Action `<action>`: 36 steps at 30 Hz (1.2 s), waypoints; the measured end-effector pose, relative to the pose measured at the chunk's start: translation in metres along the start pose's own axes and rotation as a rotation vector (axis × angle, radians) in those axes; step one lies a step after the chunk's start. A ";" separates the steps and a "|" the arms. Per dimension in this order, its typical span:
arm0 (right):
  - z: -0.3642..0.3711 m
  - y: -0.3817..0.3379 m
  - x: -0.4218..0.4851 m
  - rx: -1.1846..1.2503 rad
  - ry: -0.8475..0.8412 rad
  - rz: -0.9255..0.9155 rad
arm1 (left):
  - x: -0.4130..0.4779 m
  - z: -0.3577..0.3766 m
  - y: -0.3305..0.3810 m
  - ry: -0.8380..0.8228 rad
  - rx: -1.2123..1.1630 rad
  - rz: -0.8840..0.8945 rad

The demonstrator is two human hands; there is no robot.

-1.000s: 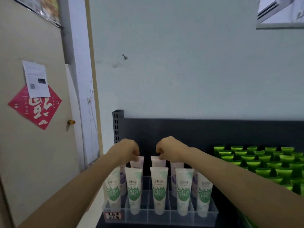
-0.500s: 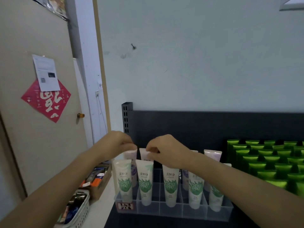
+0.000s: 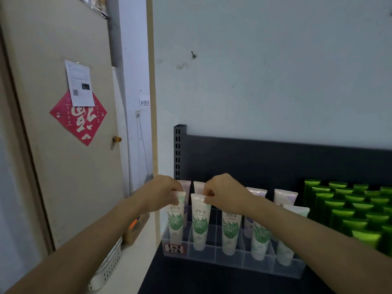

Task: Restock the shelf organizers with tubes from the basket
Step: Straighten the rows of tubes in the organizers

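Step in hand, as judged from the scene: seating and squaring the two leftmost front-row tubes in the clear organizer (image 3: 233, 263).

Hand state. The left hand (image 3: 162, 193) is curled, with its fingertips pinched on the crimped top edge of the leftmost tube (image 3: 175, 219). The right hand (image 3: 224, 193) is likewise curled, thumb and forefinger pinching the top edge of the second tube (image 3: 199, 223), which stands just to the inside of the left hand. Both tubes stand cap-down and near upright in adjacent front compartments, directly below the hands.

Surroundings. Behind the fingers stand pale lilac tubes (image 3: 284, 197) in the rear row. Further green-printed tubes fill the compartments beyond the right wrist. Farther out past the right forearm is a block of green tubes (image 3: 358, 211). The white basket (image 3: 108, 266) sits low beneath the left forearm, on the counter (image 3: 135, 264); its contents cannot be made out.

Recommended procedure:
1. Keep the pinch on the flat crimp only; the tube body probably dents if squeezed.
2. Press straight down until each cap bottoms in its compartment.
3. Turn each printed face forward, matching the neighbouring tubes.
4. Open the fingers vertically and lift clear, to avoid tipping the rear row.
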State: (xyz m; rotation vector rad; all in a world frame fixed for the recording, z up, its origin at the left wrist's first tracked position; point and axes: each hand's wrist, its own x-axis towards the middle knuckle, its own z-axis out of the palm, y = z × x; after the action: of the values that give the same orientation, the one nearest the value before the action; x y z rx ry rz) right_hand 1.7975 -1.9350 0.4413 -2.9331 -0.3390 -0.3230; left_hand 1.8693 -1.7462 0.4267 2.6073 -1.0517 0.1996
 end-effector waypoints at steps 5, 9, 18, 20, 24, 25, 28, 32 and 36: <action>0.001 -0.003 -0.003 0.001 0.013 0.016 | -0.001 0.002 0.001 -0.002 0.008 -0.014; 0.002 -0.005 -0.005 0.021 0.005 0.033 | -0.002 0.000 0.002 -0.007 -0.005 -0.018; 0.005 -0.007 -0.008 0.067 0.004 0.083 | -0.008 -0.003 0.008 -0.001 0.005 -0.047; 0.004 -0.007 -0.009 0.079 0.023 0.083 | -0.008 -0.003 0.009 0.012 0.003 -0.061; 0.002 -0.006 -0.014 0.096 0.059 0.070 | -0.009 -0.004 0.007 0.045 0.004 -0.073; 0.001 -0.004 -0.016 0.094 0.064 0.071 | -0.010 -0.004 0.007 0.052 -0.002 -0.074; -0.005 0.003 -0.024 0.060 0.091 0.055 | -0.010 -0.006 0.009 0.078 -0.016 -0.076; -0.034 0.023 -0.047 0.030 0.123 0.073 | -0.010 -0.011 0.023 0.127 -0.002 -0.007; -0.059 0.064 -0.084 -0.076 0.082 0.186 | -0.001 -0.008 0.048 0.131 0.042 0.108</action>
State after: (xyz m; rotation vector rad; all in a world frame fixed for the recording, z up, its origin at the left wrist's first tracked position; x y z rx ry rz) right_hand 1.7222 -2.0252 0.4696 -2.9842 -0.0433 -0.4363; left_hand 1.8349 -1.7752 0.4457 2.5361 -1.1537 0.4162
